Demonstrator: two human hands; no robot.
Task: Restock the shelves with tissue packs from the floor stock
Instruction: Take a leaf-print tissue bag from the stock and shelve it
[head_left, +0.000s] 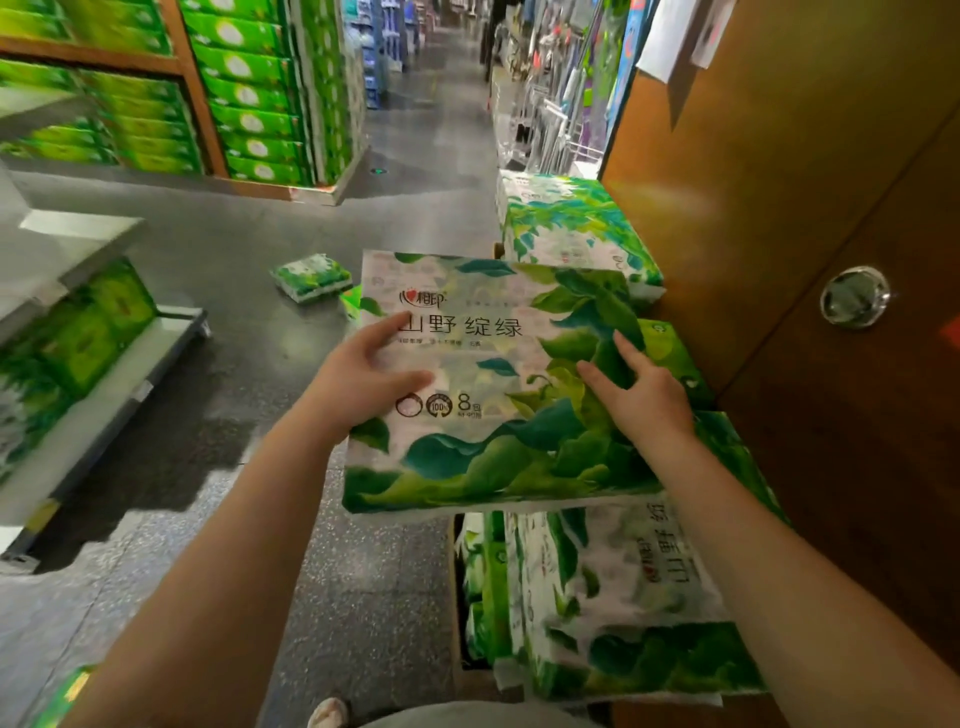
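Note:
A large white-and-green tissue pack (483, 447) with leaf print lies flat on top of the floor stock at the centre. My left hand (363, 374) holds its left edge, thumb lying on the top face. My right hand (644, 395) lies on its right part with fingers spread fairly straight on the top. More packs of the same kind sit below it (613, 597) and behind it (566, 228). A low shelf (104, 395) on the left holds green packs (83, 332).
A wooden panel with a round metal knob (854, 297) stands close on the right. A small green pack (310, 275) lies on the grey floor ahead. Stacked green boxes (249, 93) fill the far left shelving. An aisle runs ahead between racks.

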